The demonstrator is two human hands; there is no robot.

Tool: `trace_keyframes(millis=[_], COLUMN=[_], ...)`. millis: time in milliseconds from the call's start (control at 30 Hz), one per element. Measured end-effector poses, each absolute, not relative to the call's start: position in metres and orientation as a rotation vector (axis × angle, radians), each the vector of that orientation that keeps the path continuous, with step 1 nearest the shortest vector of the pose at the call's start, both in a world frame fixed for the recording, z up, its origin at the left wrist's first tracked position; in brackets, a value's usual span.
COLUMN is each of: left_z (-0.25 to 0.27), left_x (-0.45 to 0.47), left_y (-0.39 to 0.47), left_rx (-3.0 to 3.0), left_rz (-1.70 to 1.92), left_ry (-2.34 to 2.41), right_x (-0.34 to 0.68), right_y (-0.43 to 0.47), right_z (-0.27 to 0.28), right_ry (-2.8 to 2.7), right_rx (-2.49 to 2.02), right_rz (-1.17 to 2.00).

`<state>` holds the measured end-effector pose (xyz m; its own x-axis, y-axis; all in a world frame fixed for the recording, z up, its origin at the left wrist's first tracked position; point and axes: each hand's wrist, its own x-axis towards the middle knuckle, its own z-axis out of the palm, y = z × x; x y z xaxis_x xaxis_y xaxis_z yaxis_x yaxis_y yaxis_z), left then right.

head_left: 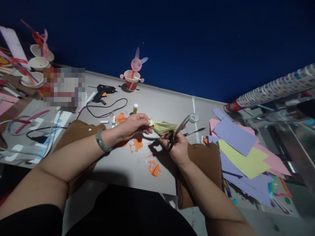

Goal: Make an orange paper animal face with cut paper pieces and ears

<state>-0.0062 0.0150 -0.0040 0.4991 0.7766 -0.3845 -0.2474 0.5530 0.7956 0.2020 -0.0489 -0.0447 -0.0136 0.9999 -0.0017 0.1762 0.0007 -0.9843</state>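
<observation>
a: fig., near to far: how are the arms set?
b: both forearms (71, 157) extend fwd from the lower corners, converging over the smooth grey table (162, 101); l. wrist bears a polished grey-green bangle (100, 141).
a: & the hands?
b: l. hand (136, 126), thumb to fingers, pinches a small, flat, pale-yellow disc (151, 123). r. hand (179, 149) closed round the black handles of metal scissors (182, 124), blades angled up & away.
a: where's the yellow-green paper (164, 127)?
b: betw. the hands, just r. of the l. fingertips; thin, creased, irregular. which hand bears it: can't tell.
a: below & beyond?
b: jagged orange scraps (154, 168) on the table beneath; black glue gun (102, 93) farther off; then a red-&-white cup (131, 84) w/ a pink, long-eared figure (136, 65); last, a dark-blue wall (177, 46).
</observation>
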Motion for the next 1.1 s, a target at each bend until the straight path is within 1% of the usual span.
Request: trace_keyframes(millis=[167, 267, 400, 500, 633, 833, 1000, 1100], left_z=[-0.010, -0.019, -0.031, -0.033, -0.030, -0.027, -0.028, -0.023], left_x=[-0.006, -0.008, -0.012, -0.013, -0.015, -0.018, -0.020, -0.018], left_y=[0.015, 0.020, 0.027, 0.030, 0.032, 0.033, 0.026, 0.016], left_rx=[0.837, 1.053, 1.610, 1.868, 2.014, 2.108, 2.267, 2.312], left_rz=[0.622, 0.609, 0.590, 0.459, 0.248, 0.224, -0.046, -0.135], left_ry=[0.818, 0.937, 1.165, 1.207, 1.231, 1.256, 1.105, 1.013], right_x=[0.203, 0.207, 0.209, 0.208, 0.205, 0.204, 0.204, 0.204], right_y=[-0.049, -0.045, -0.041, -0.040, -0.039, -0.039, -0.039, -0.039], right_z=[-0.055, -0.063, -0.066, -0.065, -0.064, -0.062, -0.063, -0.062], right_ry=[-1.147, -1.083, -1.061, -1.067, -1.062, -1.064, -1.058, -1.070], right_rx=[-1.300, -1.269, -1.287, -1.280, -1.258, -1.256, -1.245, -1.251], right_rz=[0.883, 0.810, 0.816, 0.823, 0.801, 0.794, 0.810, 0.820])
